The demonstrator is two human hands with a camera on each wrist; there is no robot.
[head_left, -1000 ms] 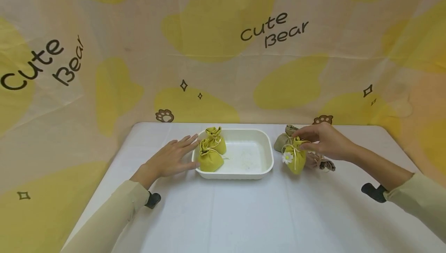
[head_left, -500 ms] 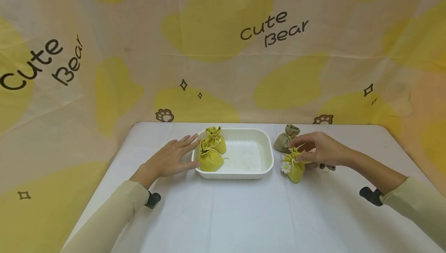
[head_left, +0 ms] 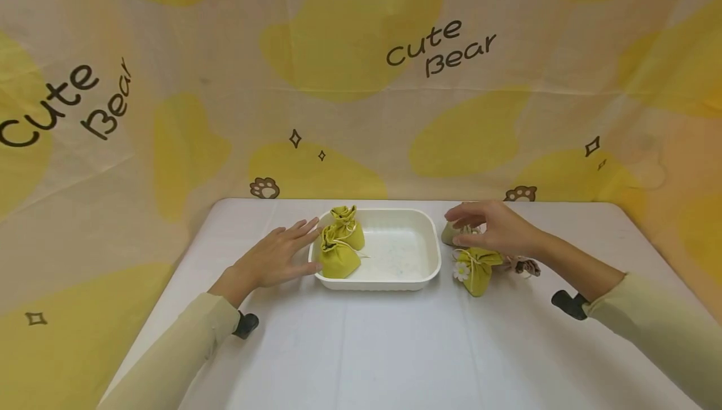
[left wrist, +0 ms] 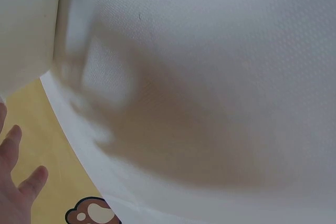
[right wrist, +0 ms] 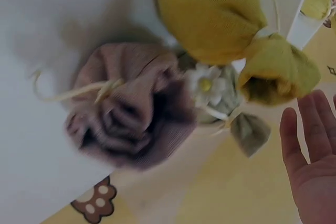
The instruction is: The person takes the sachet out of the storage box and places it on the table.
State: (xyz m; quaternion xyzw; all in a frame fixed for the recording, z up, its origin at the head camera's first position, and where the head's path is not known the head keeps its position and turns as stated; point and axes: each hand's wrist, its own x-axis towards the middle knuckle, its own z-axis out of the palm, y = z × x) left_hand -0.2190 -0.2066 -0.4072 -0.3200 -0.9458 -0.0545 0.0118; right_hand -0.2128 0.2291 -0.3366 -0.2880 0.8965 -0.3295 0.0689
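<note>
My left hand (head_left: 282,256) lies at the left side of a white tray (head_left: 403,250), fingers spread and fingertips at its rim. Inside the tray, two yellow drawstring pouches (head_left: 340,264) stand one behind the other on the left. Right of the tray, my right hand (head_left: 499,231) hovers with loosely bent fingers over a grey-green pouch (head_left: 449,234), partly covering it. Below that hand a yellow pouch (head_left: 478,277) leans on the table. A mauve-brown pouch (right wrist: 121,108) lies beside it, with a white daisy (right wrist: 207,84) near its mouth. The right wrist view shows nothing in the right fingers.
A white-covered table (head_left: 395,347) carries everything. Behind it hangs a yellow patterned cloth (head_left: 361,84) with printed lettering. Black wrist straps (head_left: 570,304) show at both cuffs.
My right hand lowered the yellow pouch onto the table, let it go, and moved up and left over the grey-green pouch. The left hand has stayed at the tray.
</note>
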